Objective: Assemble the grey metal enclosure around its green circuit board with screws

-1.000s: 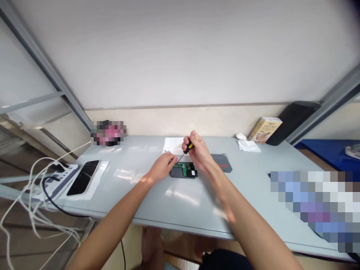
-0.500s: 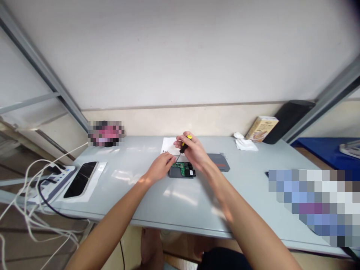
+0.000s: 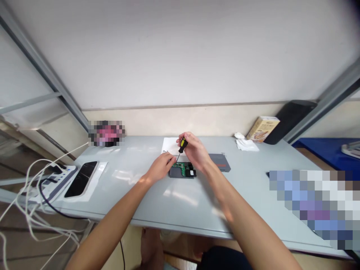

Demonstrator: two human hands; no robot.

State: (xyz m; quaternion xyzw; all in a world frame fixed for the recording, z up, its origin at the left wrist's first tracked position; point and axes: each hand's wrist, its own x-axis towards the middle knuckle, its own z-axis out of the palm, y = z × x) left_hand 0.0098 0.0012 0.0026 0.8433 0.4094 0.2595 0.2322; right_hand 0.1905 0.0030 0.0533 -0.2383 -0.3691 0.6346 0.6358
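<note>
A small grey device base [image 3: 176, 172] with a green circuit board [image 3: 184, 167] in it lies on the grey table [image 3: 174, 198]. My right hand [image 3: 195, 152] is closed around a screwdriver [image 3: 182, 145] with a black and yellow handle, its tip pointing down at the board's left end. My left hand [image 3: 161, 167] rests at the left edge of the base, fingers curled against it. The device's grey cover [image 3: 221, 162] lies just right of my right hand. A white paper [image 3: 170, 145] with tiny dark screws [image 3: 166, 152] lies behind the device.
A black phone [image 3: 81, 178] on white paper lies at the left, beside a power strip [image 3: 50, 183] with white and black cables. White tissues [image 3: 246, 144], a small carton [image 3: 263, 129] and a black cylinder [image 3: 289, 120] stand at the back right.
My right hand has turned the screwdriver in its fingers, and the handle has shifted slightly left. My left hand stays at the device's edge.
</note>
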